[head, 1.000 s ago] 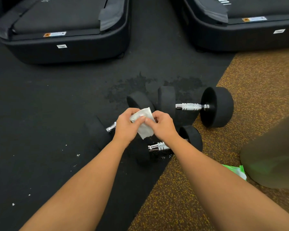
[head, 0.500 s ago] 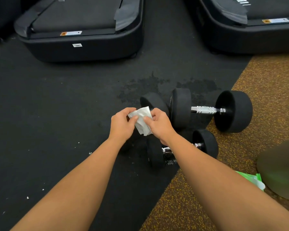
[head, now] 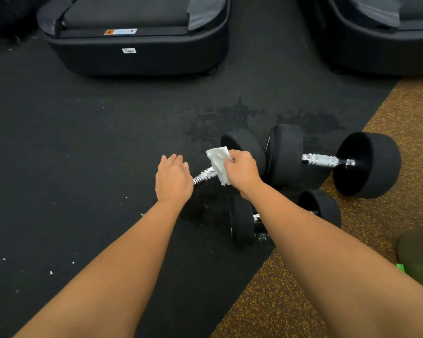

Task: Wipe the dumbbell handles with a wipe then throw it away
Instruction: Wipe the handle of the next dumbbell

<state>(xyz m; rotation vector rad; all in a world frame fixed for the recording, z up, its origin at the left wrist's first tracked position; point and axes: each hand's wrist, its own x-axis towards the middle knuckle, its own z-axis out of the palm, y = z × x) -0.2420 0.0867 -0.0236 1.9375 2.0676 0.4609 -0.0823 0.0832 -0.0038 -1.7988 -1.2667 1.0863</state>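
Note:
Three black dumbbells with chrome handles lie on the floor. My right hand (head: 242, 170) grips a white wipe (head: 218, 163) against the chrome handle (head: 205, 175) of the left dumbbell, whose far head (head: 244, 145) shows behind my fingers. My left hand (head: 173, 179) hovers just left of that handle with fingers relaxed, holding nothing, and hides the dumbbell's near head. The largest dumbbell (head: 321, 161) lies to the right. A smaller dumbbell (head: 244, 219) sits partly under my right forearm.
Two black treadmill bases stand at the back, one on the left (head: 137, 54) and one on the right (head: 376, 45). Black rubber flooring meets a speckled brown mat (head: 413, 113) on the right. A green packet corner (head: 400, 267) peeks out at the right edge.
My left hand has let go of the wipe and moved left. My right hand now holds the wipe alone, down on the left dumbbell's handle. The view has shifted left.

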